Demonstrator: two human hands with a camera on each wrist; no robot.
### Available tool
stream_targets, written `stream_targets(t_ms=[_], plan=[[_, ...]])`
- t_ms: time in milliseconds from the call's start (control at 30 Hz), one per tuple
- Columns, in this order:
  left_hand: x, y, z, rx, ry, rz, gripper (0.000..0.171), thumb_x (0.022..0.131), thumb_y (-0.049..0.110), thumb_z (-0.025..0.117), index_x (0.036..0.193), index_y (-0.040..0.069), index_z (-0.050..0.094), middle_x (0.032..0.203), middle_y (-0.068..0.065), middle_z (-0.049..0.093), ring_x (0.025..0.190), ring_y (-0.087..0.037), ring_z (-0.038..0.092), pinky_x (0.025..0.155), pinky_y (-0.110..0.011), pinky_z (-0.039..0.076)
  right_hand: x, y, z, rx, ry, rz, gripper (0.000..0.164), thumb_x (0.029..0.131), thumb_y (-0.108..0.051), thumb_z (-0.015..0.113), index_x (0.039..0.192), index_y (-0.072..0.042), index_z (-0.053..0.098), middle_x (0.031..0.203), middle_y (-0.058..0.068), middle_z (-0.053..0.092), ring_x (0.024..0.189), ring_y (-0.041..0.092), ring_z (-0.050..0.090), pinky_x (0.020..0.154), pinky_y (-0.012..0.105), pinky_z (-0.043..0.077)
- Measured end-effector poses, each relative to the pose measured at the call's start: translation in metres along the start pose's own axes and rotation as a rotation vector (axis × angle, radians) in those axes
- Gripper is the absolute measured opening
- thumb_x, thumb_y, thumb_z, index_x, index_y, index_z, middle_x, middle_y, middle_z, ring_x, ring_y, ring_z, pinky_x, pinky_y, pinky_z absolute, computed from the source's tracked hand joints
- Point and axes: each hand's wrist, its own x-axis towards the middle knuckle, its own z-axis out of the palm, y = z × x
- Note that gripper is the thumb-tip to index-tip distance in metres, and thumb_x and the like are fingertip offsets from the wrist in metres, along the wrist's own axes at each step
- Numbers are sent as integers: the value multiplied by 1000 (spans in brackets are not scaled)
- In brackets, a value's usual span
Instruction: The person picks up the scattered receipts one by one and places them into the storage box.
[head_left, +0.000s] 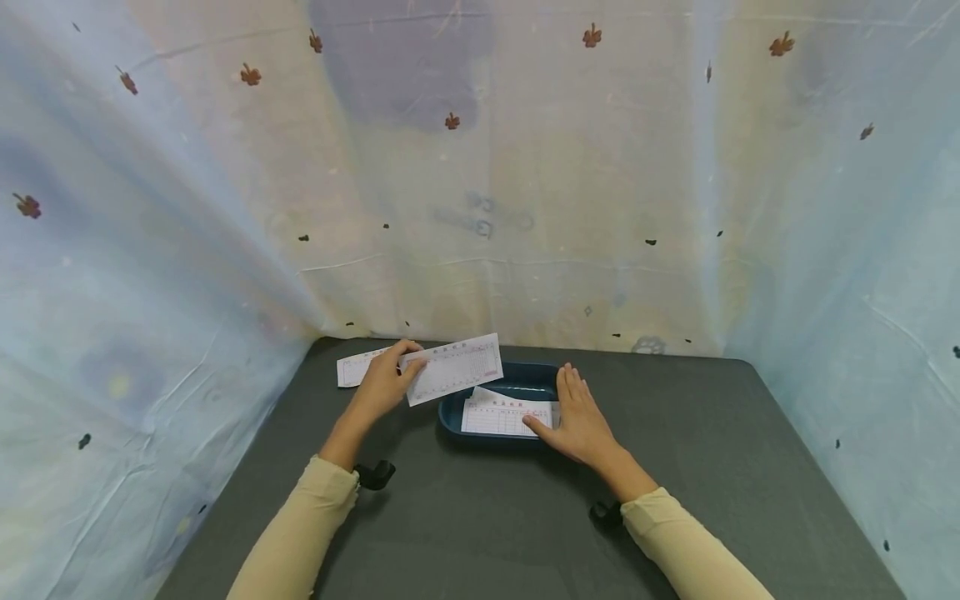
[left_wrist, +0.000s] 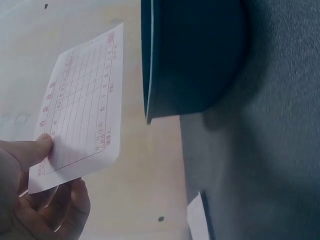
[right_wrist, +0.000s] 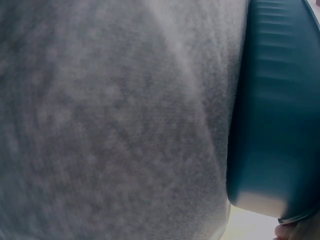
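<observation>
My left hand (head_left: 384, 379) pinches a white printed receipt slip (head_left: 456, 369) between thumb and fingers, tilted above the left end of the blue tray (head_left: 450, 423). Red lines and print cover the slip's face in the left wrist view. Inside the tray lie more receipt slips (head_left: 497, 419), overlapping one another. My right hand (head_left: 583, 421) rests at the tray's right end, its fingers straight along the rim and its thumb over the slips. Only some of its fingertips (right_wrist: 286, 231) show in the right wrist view, by the tray's corner.
Another receipt slip (head_left: 352, 369) lies on the dark grey table (head_left: 480, 517) at the back left, partly behind my left hand. A patterned cloth curtain (head_left: 525, 183) hangs close behind the table's back edge and along both sides.
</observation>
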Motion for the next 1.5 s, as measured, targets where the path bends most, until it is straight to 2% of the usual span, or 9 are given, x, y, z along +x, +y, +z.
stream_targets(t_ms=[267,500,767,900,1067,1300,1500], plan=[[10,8,22,-35,-76,26,18,110,22,66,124,12,69,109,-9,74,83,-19,62,74,-37,50,0,1,0,11,-4,1,120,95,-74,62,166,12,16,176,26,8,165,42,12,133,55,14],[18,11,41,-40,-120,75,17,109,23,68,122,13,70,115,-7,75,90,-19,65,82,-42,54,1,0,0,17,8,-13,119,95,-71,64,166,12,17,176,26,8,164,42,13,133,54,14],[21,14,58,7,-152,92,18,107,24,69,122,14,71,120,-7,75,96,-19,65,87,-43,55,2,-1,0,17,-12,-9,120,95,-72,64,167,10,14,177,23,5,166,37,6,134,52,11],[22,16,65,4,-163,101,16,107,23,70,121,15,71,121,-6,75,94,-20,65,87,-43,55,2,-1,0,18,-22,-5,120,96,-72,63,167,8,9,177,23,4,166,37,4,134,52,10],[22,14,73,8,-167,122,14,106,23,71,118,17,72,115,-2,76,85,-14,63,80,-38,55,1,-1,0,22,-33,-6,120,97,-72,62,167,6,5,177,23,2,166,37,3,134,53,10],[22,16,79,8,-194,123,12,106,22,72,116,17,71,111,-2,76,83,-13,63,77,-37,55,0,0,0,29,-10,-17,118,97,-71,63,167,10,12,177,26,5,165,42,10,133,56,13],[21,17,83,30,-222,99,13,105,21,73,117,16,72,111,-3,76,83,-13,64,78,-38,57,0,1,-1,25,-15,-16,118,97,-71,62,167,10,11,177,25,3,165,39,5,133,56,12]])
